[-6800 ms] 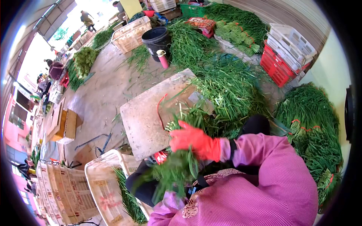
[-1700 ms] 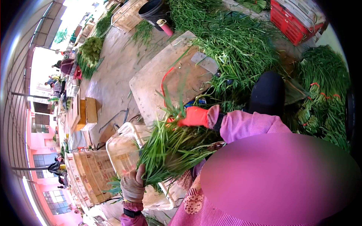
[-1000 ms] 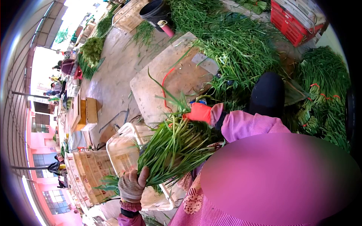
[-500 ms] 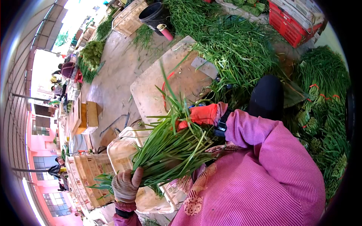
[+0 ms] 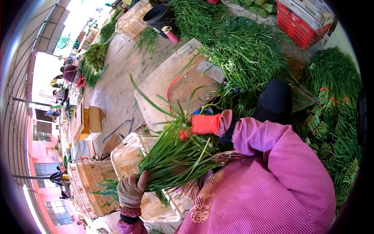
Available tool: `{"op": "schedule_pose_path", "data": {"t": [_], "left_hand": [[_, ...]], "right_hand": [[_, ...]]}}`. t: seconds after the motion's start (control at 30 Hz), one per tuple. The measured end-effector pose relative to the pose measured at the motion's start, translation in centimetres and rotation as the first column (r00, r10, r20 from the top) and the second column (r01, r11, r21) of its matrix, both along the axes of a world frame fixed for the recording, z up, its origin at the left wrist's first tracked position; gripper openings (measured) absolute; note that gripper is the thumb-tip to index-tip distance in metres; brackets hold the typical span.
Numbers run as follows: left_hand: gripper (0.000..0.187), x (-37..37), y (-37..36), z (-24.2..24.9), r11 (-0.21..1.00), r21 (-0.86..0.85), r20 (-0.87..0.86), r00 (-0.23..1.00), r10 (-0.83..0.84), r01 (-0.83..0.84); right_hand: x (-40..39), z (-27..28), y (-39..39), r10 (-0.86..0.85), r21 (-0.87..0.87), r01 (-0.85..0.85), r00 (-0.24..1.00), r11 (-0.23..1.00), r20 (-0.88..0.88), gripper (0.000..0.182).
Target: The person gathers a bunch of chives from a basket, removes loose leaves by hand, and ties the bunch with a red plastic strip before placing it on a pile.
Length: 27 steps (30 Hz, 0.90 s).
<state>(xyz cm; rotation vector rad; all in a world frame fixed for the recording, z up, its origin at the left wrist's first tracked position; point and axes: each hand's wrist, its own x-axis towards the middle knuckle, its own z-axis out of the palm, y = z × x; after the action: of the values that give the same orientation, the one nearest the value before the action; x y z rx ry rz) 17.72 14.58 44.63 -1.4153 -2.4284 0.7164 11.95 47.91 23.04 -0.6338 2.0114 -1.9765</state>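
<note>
A bunch of long green leafy stalks (image 5: 175, 156) lies across my lap, its kind hard to tell exactly. My left hand (image 5: 131, 190), in a greyish knitted glove, closes round the leafy end, thumb uppermost. At the other end, my right hand (image 5: 202, 124) wears an orange-red glove and grips the bunch; its fingertips are partly hidden by leaves. One long leaf sticks out past that hand, over a worn board (image 5: 156, 93) with a red cord (image 5: 170, 91) on it. Under the bunch stands a pale plastic crate (image 5: 126, 156).
Loose greens (image 5: 249, 54) are heaped beyond the board, beside a flat metal plate (image 5: 211, 70). Tied bundles (image 5: 331, 105) lie at the right. Around are a black bucket (image 5: 159, 17), a pink flask (image 5: 170, 34), red crates (image 5: 298, 27) and stacked crates (image 5: 91, 183). People work far left.
My right hand has shifted slightly left, along with its end of the bunch. The long protruding leaf has swung left. My left hand has stayed almost in place.
</note>
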Motion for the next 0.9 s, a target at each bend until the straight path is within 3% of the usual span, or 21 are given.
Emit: {"op": "schedule_pose_path", "data": {"t": [0.03,0.07,0.1,0.13,0.17,0.2,0.23,0.27,0.37,0.43,0.47,0.53,0.57,0.63,0.67,0.7,0.73,0.77,0.83,0.9], "left_hand": [[0.060,0.1,0.0,0.1,1.000,0.003,0.010,1.000,-0.013,0.013],[0.060,0.2,-0.1,0.0,1.000,0.004,0.011,1.000,-0.013,0.013],[0.060,0.3,-0.4,0.0,1.000,0.017,-0.007,1.000,-0.008,0.008],[0.061,0.4,-0.6,0.0,1.000,0.031,-0.026,1.000,-0.002,0.003],[0.061,0.5,-0.7,0.0,0.999,0.034,-0.026,1.000,0.002,-0.001],[0.062,0.5,-0.7,0.1,1.000,0.023,-0.031,1.000,0.004,-0.003],[0.063,0.5,-0.7,0.1,1.000,0.012,-0.037,0.999,0.005,-0.004],[0.063,0.4,-0.7,0.1,1.000,0.015,-0.037,0.999,0.005,-0.004],[0.064,-0.1,-0.1,0.2,0.999,-0.003,-0.031,0.999,-0.038,0.038],[0.063,-0.4,0.7,0.3,0.998,-0.012,-0.036,0.997,-0.064,0.063],[0.063,-0.5,1.0,0.4,0.998,-0.016,-0.036,0.997,-0.066,0.065],[0.069,-0.7,1.3,0.7,0.996,-0.035,-0.054,0.995,-0.081,0.079],[0.069,-0.7,1.4,0.9,0.996,-0.037,-0.055,0.995,-0.080,0.078],[0.068,-0.5,1.3,1.0,0.995,-0.032,-0.071,0.992,-0.102,0.099],[0.068,-0.3,1.3,1.1,0.995,-0.033,-0.072,0.993,-0.096,0.094],[0.066,-0.1,1.3,1.3,0.994,-0.038,-0.072,0.992,-0.100,0.098],[0.063,-0.2,1.4,1.4,0.993,-0.042,-0.075,0.991,-0.110,0.107],[0.063,-0.4,1.5,1.5,0.993,-0.040,-0.077,0.990,-0.115,0.112],[0.064,-0.3,1.7,1.6,0.992,-0.050,-0.075,0.989,-0.124,0.120],[0.064,-0.6,2.3,1.8,0.990,-0.051,-0.065,0.988,-0.138,0.135]], "right_hand": [[-0.9,-2.6,1.1,-0.088,0.258,0.129,0.983,0.957,-0.163,0.046],[-1.6,-4.2,2.4,-0.126,0.473,0.285,0.932,0.834,-0.338,0.045],[-1.0,-2.4,4.3,-0.290,0.017,0.298,0.914,0.955,0.285,0.037],[-1.1,-3.6,6.1,-0.348,-0.116,0.405,0.875,0.907,0.336,0.032],[-0.8,-2.0,8.1,-0.527,0.123,0.529,0.738,0.840,0.421,0.031],[-1.6,-4.9,9.6,-0.631,0.033,0.660,0.699,0.750,0.337,0.037],[-1.8,-4.1,10.8,-0.652,0.010,0.701,0.658,0.713,0.378,0.041],[-1.6,-3.6,11.0,-0.575,-0.020,0.624,0.731,0.781,0.367,0.041],[0.7,5.2,8.3,-0.254,-0.037,0.292,0.882,0.956,0.397,0.041],[0.9,6.9,5.6,-0.198,0.087,0.184,0.960,0.979,0.196,0.042],[1.1,7.6,4.5,-0.199,0.083,0.186,0.960,0.979,0.197,0.042],[1.4,8.7,3.2,-0.216,0.448,0.141,0.969,0.883,0.121,0.046],[1.0,7.9,3.3,-0.215,0.446,0.141,0.969,0.884,0.121,0.046],[-0.6,4.9,4.2,-0.385,0.443,0.255,0.893,0.859,0.232,0.046],[-0.9,3.7,5.6,-0.378,0.177,0.334,0.834,0.926,0.403,0.050],[-1.4,2.3,6.6,-0.375,0.176,0.331,0.835,0.927,0.403,0.050],[-2.0,1.3,7.7,-0.602,0.405,0.511,0.787,0.758,0.134,0.051],[-2.4,0.3,8.3,-0.719,0.540,0.680,0.670,0.496,-0.184,0.053],[-2.1,2.4,7.6,-0.668,0.542,0.635,0.724,0.550,-0.171,0.055],[-2.5,4.2,5.6,-0.426,0.315,0.469,0.883,0.825,-0.199,0.051]]}}
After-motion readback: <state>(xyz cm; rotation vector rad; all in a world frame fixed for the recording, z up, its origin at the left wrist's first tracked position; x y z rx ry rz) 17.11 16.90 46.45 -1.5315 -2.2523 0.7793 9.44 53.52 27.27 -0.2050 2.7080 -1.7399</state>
